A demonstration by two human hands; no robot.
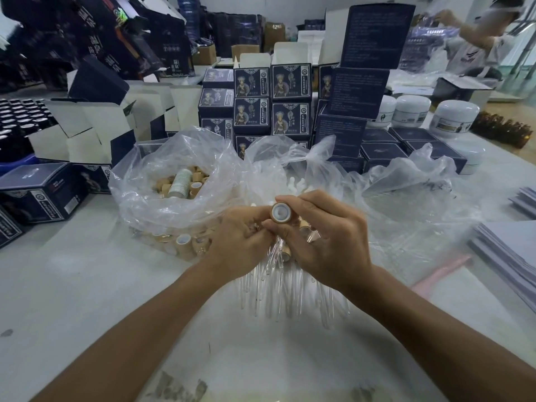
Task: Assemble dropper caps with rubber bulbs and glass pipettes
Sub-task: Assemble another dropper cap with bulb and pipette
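Both hands meet above the white table [87,285], just in front of two clear plastic bags. Right hand [327,239] pinches a tan dropper cap [281,211] between thumb and forefinger, its open end turned up toward the camera with something white inside; more tan caps and clear pipette ends are tucked under its curled lower fingers. Left hand [240,242] is curled, fingertips touching the cap's side, and grips a fanned bundle of glass pipettes [278,294] that hangs down over the table. Behind the left hand, the bag of tan caps [174,198] stands open; the bag beside it holds white rubber bulbs [295,184]. Dark blue printed boxes [272,100] are stacked behind.
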